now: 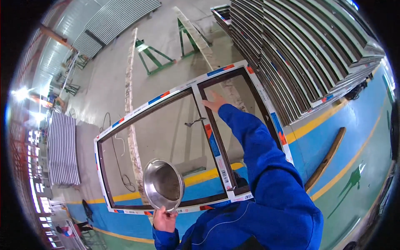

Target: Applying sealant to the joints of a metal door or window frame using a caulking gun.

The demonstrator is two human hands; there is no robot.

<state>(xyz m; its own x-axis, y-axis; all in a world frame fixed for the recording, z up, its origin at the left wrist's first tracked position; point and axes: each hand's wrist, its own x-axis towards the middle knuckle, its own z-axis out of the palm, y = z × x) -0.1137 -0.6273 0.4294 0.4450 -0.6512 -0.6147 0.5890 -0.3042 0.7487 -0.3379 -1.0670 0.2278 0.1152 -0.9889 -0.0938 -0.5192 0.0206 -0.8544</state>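
My left hand (165, 219) grips the rim of a round, shiny metal bowl (151, 183), tilted so its inside shows; I cannot make out any contents. The bowl is over the near left part of a large window frame (212, 137), dark inside and covered with white, blue and orange protective film. My right arm stretches across the frame's narrower section. At the far end of the dividing bar, my right hand (215, 101) has its fingers apart and holds nothing; whether it touches the bar is unclear. A small handle (195, 122) sticks out from that bar.
The frame rests across two long wrapped beams, with green trestles (152, 56) under their far ends. Tall stacks of frames (287, 54) rise at the right. A wooden beam (327, 158) lies on the blue floor. Stacked profiles (62, 148) stand left; a cable (127, 183) lies below.
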